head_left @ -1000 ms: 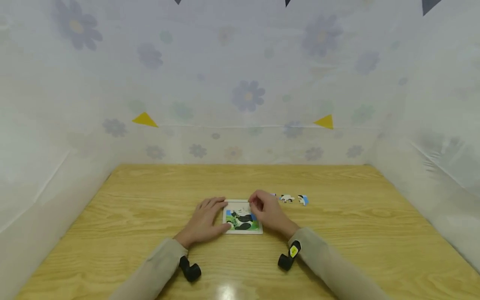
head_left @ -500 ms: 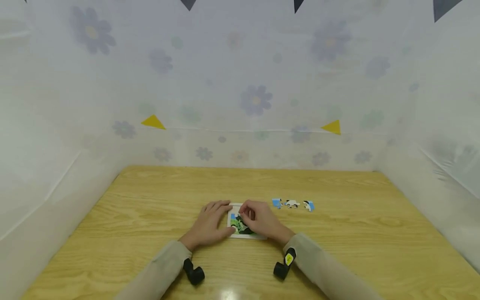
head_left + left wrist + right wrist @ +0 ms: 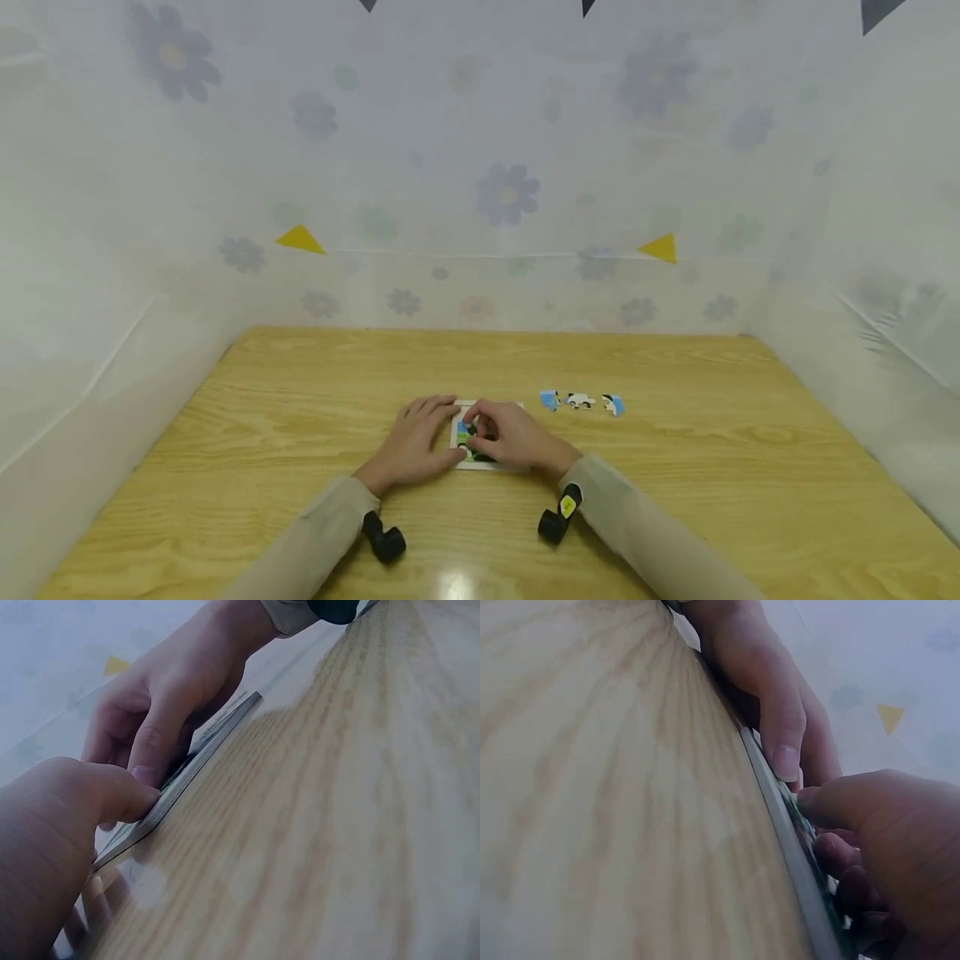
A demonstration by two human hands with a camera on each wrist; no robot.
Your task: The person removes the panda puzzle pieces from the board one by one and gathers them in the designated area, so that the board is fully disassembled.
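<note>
Wooden tabletop [image 3: 300, 433] carries a puzzle tray [image 3: 487, 463] near the person. Left hand [image 3: 412, 442] lies flat with straight fingers, steadying the tray's edge, while right hand [image 3: 510, 437] curls its fingertips onto a piece inside; three loose pieces [image 3: 581, 402] wait just right.

Table [image 3: 675, 467] – glossy grained wood; puzzle tray [image 3: 196, 766] – matt cardboard.

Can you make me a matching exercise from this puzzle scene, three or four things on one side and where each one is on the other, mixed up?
Things:
1. left hand
2. right hand
3. loose puzzle pieces
4. puzzle board

Places:
a. flat on the wooden table under both hands
b. in a row on the table, right of the board
c. on the board's left edge
d. fingers curled over the board's picture

Pairs: 1-c, 2-d, 3-b, 4-a
</note>
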